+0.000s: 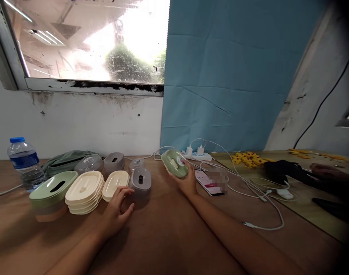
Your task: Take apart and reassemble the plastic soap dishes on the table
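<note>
My right hand (pixel 188 182) grips a small green container (pixel 172 162), tilted above the table, with a round white sticker on its shiny top. Fingers apart, my left hand (pixel 119 208) hovers in front of a short stack of cream lids (pixel 113 183) and beside a grey container (pixel 141 179) with a slot in its lid; whether it touches either I cannot tell. Left of it stands a taller stack of cream lids (pixel 84 187). Farther left are stacked containers with a slotted green lid (pixel 52 186).
Behind stand another grey container (pixel 114 162), clear lids (pixel 89 163) and a green cloth bag (pixel 64 158). A water bottle (pixel 24 160) is far left. Right are a phone (pixel 208 181), white cables (pixel 243 175), a power strip (pixel 201 156), yellow pieces (pixel 250 158) and a person's dark sleeve (pixel 300 173).
</note>
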`<state>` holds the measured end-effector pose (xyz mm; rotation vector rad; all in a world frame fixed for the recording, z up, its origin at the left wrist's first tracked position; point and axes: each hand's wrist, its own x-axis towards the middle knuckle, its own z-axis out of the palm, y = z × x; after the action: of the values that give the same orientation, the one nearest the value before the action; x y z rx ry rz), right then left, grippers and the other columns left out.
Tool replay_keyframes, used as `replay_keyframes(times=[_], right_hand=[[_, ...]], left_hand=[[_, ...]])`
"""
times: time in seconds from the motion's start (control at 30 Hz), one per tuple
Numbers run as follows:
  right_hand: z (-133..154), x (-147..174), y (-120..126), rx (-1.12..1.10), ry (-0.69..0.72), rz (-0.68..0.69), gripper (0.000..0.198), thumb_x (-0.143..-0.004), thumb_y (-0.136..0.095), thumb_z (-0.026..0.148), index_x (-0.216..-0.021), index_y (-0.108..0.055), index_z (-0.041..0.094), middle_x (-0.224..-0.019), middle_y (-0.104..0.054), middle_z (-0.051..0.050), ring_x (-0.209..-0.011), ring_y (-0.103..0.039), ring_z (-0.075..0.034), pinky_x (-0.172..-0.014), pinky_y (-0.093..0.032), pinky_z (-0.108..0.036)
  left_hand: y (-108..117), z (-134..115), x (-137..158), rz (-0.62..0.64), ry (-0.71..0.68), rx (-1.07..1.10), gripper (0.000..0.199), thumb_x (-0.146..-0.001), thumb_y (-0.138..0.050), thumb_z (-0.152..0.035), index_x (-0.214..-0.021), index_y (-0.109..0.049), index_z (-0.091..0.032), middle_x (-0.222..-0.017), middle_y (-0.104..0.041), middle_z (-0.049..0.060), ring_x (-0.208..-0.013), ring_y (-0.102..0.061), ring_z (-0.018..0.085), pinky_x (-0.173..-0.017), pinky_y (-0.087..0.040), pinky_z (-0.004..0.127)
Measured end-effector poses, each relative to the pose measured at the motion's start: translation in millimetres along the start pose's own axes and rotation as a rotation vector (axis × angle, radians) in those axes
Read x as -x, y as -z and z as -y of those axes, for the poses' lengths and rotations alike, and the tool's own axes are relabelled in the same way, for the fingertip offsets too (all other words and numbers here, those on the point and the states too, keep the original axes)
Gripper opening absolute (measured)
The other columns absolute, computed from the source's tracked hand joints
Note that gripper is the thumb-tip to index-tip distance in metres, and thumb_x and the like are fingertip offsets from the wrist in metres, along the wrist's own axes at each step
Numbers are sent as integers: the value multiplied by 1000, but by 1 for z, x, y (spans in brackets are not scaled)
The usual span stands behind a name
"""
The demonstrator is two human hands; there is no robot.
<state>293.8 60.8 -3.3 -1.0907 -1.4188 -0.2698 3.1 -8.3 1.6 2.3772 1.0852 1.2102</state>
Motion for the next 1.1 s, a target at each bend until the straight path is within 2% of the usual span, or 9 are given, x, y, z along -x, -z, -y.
replay_keyframes(times=[0.1, 0.23, 0.4, 0.53, 0.87, 1.1], right_hand=[[-20, -13, -14, 55, -53, -81, 58, -62, -67, 37, -113, -43, 20, -109, -47, -8, -105, -45, -27, -91, -37, -47], [-37, -24, -29, 118, -90, -103, 55, -60, -67, 36, -108, -46, 18, -108, -47, -9, -106, -44, -26, -91, -36, -43], [-45, -32, -50, 208, -153, -121, 59, -56, -69, 35, -109, -47, 18, -108, -50, -10, -103, -45, -26, -90, -35, -41], [-48, -31, -61, 272, -212, -115, 67, -53, -69, 40, -112, -45, 19, -108, -51, -11, -100, -46, -29, -87, -33, -43], [-58, -26, -63, 335, -304, -68, 74, -53, -65, 51, -113, -40, 16, -105, -52, -15, -97, -47, -31, -81, -35, -42], [-54, -23, -58, 276, -254, -6, 85, -48, -69, 44, -119, -33, 16, -114, -46, -15, -104, -44, -30, -85, -38, -40]], left_hand=[[0, 1, 0, 46, -15, -31, 17, -78, -46, -19, -95, -50, -21, -101, -49, 6, -97, -50, 18, -85, -43, 32], [1, -1, 0, 96, -18, -74, 12, -76, -45, -16, -85, -52, -20, -97, -49, 6, -92, -50, 17, -82, -43, 30], [2, -2, 0, 120, -8, -104, 11, -75, -44, -13, -82, -50, -20, -95, -48, 6, -90, -49, 17, -80, -42, 30], [2, -2, -1, 129, 4, -92, 11, -75, -43, -13, -80, -49, -19, -94, -47, 5, -89, -49, 17, -80, -41, 29], [2, -3, -1, 137, 33, -66, 12, -73, -43, -10, -77, -49, -19, -92, -47, 5, -89, -48, 17, -80, -40, 30], [2, -3, -1, 147, 27, -72, 12, -73, -42, -10, -76, -49, -19, -92, -48, 5, -88, -48, 17, -79, -41, 30]])
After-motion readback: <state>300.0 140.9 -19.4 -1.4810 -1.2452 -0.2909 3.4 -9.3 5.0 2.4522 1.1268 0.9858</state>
